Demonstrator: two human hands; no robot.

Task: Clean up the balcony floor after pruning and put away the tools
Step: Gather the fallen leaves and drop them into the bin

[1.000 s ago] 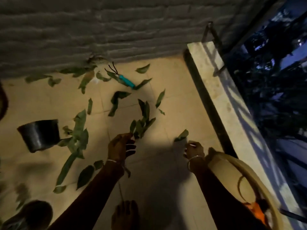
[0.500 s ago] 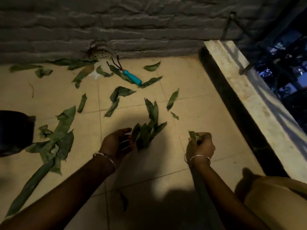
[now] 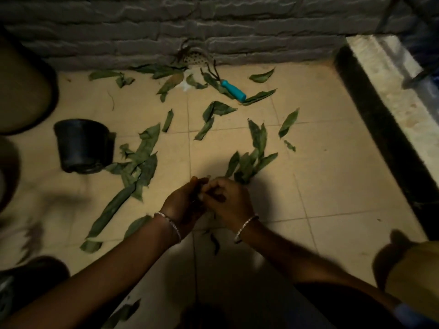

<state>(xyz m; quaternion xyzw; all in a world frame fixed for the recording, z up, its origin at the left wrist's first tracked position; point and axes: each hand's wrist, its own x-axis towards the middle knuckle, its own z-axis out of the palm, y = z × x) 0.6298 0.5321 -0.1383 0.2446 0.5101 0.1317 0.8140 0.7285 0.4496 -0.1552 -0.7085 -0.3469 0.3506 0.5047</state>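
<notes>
Green cut leaves [image 3: 140,160] lie scattered over the beige tiled floor [image 3: 332,174]. A leafy sprig [image 3: 254,160] lies just beyond my hands. A small hand rake with a teal handle [image 3: 234,92] rests near the brick wall, among leaves. My left hand [image 3: 181,205] and my right hand [image 3: 229,201] meet at the middle of the floor, fingers curled together around a dark leaf [image 3: 198,194] that is mostly hidden between them.
A black plastic pot [image 3: 83,146] lies on its side at the left. A large round planter [image 3: 21,86] stands at the far left. A drain grate [image 3: 194,58] sits in the wall base. A raised stone ledge [image 3: 392,91] runs along the right; a tan basket [image 3: 413,276] is at the bottom right.
My right hand carried its leaf leftward to meet my left hand. The left hand drew back from the sprig, which now lies on the floor. The camera view swung left.
</notes>
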